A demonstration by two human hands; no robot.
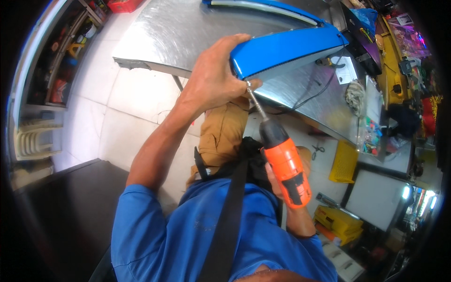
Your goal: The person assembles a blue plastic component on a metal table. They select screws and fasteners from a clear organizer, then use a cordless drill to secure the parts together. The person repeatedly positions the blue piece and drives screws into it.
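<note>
My left hand (213, 77) is wrapped around the near end of a long, glossy blue housing (289, 49) with a pale side. The housing lies over the metal table, its near end jutting past the edge. In my right hand (274, 182), partly hidden behind the tool, is an orange and black power drill (285, 164). Its long bit (256, 101) points up and away, with the tip at the housing's near end beside my left fingertips. Whether the tip sits in a screw or hole is too small to tell.
A black cable (310, 97) runs from the housing across the metal table (164, 33). Another blue curved piece (268, 6) lies farther back. On the right are a rag (355, 97), a yellow basket (344, 160) and scissors (318, 149). A dark cabinet (70, 202) stands at left.
</note>
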